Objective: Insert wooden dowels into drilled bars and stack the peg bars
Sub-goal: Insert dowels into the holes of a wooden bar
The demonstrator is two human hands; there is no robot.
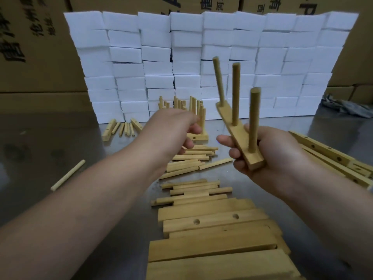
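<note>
My right hand [270,158] is wrapped round the near end of a peg bar [239,136], fingers curled under it. It holds the bar clear of the bench [60,138], with the far end tilted up and away from me. Three dowels [235,93] stand in the bar, spaced along its length, and I see no empty hole between them. I judge this bar fully pegged and ready to be set down with the others.

My left hand [173,126] reaches forward above the loose dowels [187,158] with its fingers curled downward. It is blurred, so I cannot tell whether it pinches a dowel or holds nothing.

Just behind that hand, a stack of finished peg bars [199,136] stands on the bench, near the foot of the wall of white foam blocks [181,57]. The hand hides part of the stack, so I will not count it.

Plenty is left, by my reckoning:
- A heap of drilled bars [216,221] lies nearest me, with open holes showing.
- More undoweled bars [327,152] lie at my right.
- A second scatter of dowels [193,190] lies between the near heap and the loose pile.
- A few odd pieces [121,128] rest against the foam blocks.
- One stray dowel [67,175] lies well apart at my left.

I place the job somewhere in its middle, with the unfilled stock in view looking greater than the finished stack.
</note>
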